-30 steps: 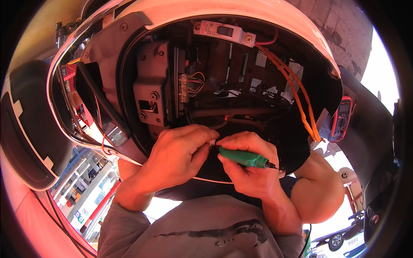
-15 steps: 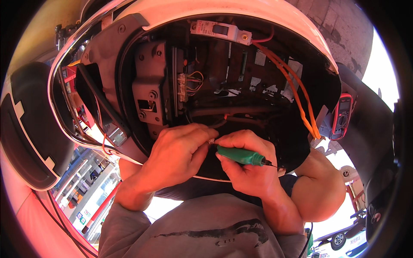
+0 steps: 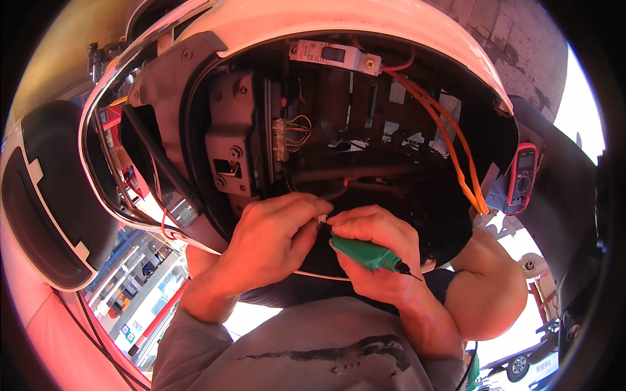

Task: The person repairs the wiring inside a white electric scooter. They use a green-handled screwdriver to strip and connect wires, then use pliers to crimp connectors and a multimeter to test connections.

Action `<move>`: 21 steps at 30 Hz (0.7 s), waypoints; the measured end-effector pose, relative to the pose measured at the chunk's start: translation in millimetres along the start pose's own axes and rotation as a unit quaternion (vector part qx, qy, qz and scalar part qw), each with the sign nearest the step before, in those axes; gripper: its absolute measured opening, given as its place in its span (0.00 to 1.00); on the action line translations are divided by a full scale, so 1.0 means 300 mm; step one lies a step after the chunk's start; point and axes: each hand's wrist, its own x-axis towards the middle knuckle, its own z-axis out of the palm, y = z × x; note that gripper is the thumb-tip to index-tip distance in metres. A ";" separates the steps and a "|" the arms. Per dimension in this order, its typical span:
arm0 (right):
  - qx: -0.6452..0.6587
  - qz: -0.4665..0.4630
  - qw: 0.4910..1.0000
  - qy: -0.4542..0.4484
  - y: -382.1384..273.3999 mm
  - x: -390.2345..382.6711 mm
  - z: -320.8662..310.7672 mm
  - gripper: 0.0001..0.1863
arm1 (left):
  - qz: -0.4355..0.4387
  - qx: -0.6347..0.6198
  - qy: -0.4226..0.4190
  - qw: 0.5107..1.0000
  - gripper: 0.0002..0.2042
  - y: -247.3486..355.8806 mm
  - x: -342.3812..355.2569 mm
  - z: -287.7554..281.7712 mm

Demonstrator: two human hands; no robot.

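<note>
Low in the open dark compartment of a white-shelled vehicle (image 3: 352, 19), my left hand (image 3: 267, 241) pinches a small pale connector (image 3: 322, 219). My right hand (image 3: 385, 254) is closed around a green pen-like tool (image 3: 365, 251) with a thin black lead at its lower right end; its other end is near the connector, and I cannot tell if they touch. Above my hands are a grey metal bracket (image 3: 228, 130), a connector strip with thin wires (image 3: 282, 139), a white breaker switch (image 3: 313, 55) and orange cables (image 3: 466, 176).
A red-and-black multimeter (image 3: 523, 176) stands at the compartment's right edge, by a dark seat (image 3: 554, 163). A black padded panel (image 3: 45, 215) is at the far left. My legs and shirt are below the compartment.
The whole scene sits slightly lower and to the right in the view. The green tool's lead end has tilted a little downward in my right hand; my left hand still pinches the connector.
</note>
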 end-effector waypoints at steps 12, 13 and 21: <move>0.026 0.022 0.999 0.000 -0.002 -0.003 -0.002 0.16 | 0.025 0.001 0.008 1.000 0.11 -0.010 0.000 0.000; 0.027 0.023 0.999 0.001 -0.002 -0.003 -0.002 0.16 | 0.027 0.000 0.009 1.000 0.11 -0.010 0.001 0.000; 0.021 0.024 0.999 -0.003 -0.001 -0.003 -0.004 0.17 | 0.029 -0.001 0.004 1.000 0.11 -0.010 0.003 0.000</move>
